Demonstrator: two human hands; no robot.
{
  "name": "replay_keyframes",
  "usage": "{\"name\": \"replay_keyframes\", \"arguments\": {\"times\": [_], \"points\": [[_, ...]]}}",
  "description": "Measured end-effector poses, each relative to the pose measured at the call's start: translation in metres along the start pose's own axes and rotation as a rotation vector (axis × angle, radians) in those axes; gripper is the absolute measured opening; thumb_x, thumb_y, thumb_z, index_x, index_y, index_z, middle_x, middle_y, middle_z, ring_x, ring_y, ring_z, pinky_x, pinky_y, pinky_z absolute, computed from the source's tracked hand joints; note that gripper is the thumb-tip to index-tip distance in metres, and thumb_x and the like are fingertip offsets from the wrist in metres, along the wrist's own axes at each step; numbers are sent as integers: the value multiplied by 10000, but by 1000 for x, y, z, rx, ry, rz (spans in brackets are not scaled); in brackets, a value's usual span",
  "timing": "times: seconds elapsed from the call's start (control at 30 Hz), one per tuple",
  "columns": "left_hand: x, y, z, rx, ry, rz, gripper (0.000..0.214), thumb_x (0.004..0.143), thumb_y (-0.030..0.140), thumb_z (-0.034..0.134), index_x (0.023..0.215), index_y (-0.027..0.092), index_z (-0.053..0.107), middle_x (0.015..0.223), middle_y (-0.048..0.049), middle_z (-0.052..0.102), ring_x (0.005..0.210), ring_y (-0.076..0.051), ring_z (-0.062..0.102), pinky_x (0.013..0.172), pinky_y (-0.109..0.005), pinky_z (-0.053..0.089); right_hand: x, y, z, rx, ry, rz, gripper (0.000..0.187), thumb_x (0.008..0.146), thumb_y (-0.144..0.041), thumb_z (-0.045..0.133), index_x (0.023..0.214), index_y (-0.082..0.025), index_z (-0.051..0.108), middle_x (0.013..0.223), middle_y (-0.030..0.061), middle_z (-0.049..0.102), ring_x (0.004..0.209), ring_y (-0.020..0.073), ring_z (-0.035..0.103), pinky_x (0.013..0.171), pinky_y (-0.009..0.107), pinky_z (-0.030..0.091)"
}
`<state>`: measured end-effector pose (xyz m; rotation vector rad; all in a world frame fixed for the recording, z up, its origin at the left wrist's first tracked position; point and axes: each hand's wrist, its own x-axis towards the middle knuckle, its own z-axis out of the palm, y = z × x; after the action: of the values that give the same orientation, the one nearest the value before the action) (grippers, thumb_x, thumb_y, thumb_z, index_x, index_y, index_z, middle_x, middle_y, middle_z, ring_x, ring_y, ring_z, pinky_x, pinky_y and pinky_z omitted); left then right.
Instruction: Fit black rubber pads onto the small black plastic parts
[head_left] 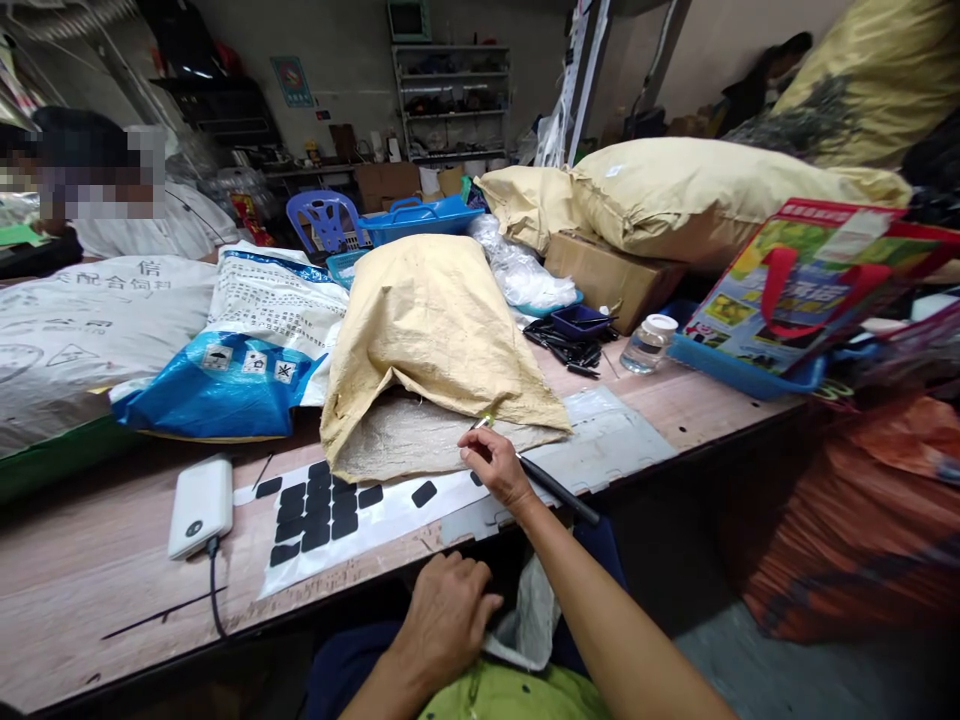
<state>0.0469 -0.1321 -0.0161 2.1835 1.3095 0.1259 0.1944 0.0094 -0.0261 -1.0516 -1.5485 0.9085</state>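
My right hand (pixel 499 465) is raised at the mouth of a tan woven sack (pixel 435 320), thumb and fingertips closed in a pinch. At the fingertips is a small silvery piece with a yellow-green end (pixel 486 422); its kind is unclear. A black rod (pixel 559 488) shows behind the wrist, and whether it joins that piece I cannot tell. Below the table edge, my left hand (pixel 442 610) rests low over my lap with curled fingers, beside a greyish cloth (pixel 536 615). Its fingertips are hidden. Black rounded pads (pixel 319 510) lie on a white sheet (pixel 292 578) left of the sack.
A white power bank (pixel 201 505) with a cable lies on the left. Feed sacks (pixel 225 350) stand behind it. To the right are a clear jar (pixel 648 345), a blue tray (pixel 742 378) with a printed bag (pixel 795 290), and a carton (pixel 607 275). A co-worker sits far left.
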Motion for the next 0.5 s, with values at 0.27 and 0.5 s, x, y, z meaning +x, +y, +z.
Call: {"name": "replay_keyframes", "arguments": {"times": [0.27,0.5], "points": [[29,-15,51,130,-138,-155,315,928,225,473,1180,181,658,1082,-196,716,1034,-352,682,858,-469,500,1,0,-2,-18,2,-17,122,834,-297,618,849,-193,680,751,-3,556,644,135,511,603,264,420],[23,-15,47,55,-139,-171,342,879,228,522,1181,243,681,1092,-164,731,1045,-336,696,872,-450,519,1,1,-1,-38,1,-36,115,836,-285,609,851,-196,680,777,5,561,657,137,524,612,266,429]]}}
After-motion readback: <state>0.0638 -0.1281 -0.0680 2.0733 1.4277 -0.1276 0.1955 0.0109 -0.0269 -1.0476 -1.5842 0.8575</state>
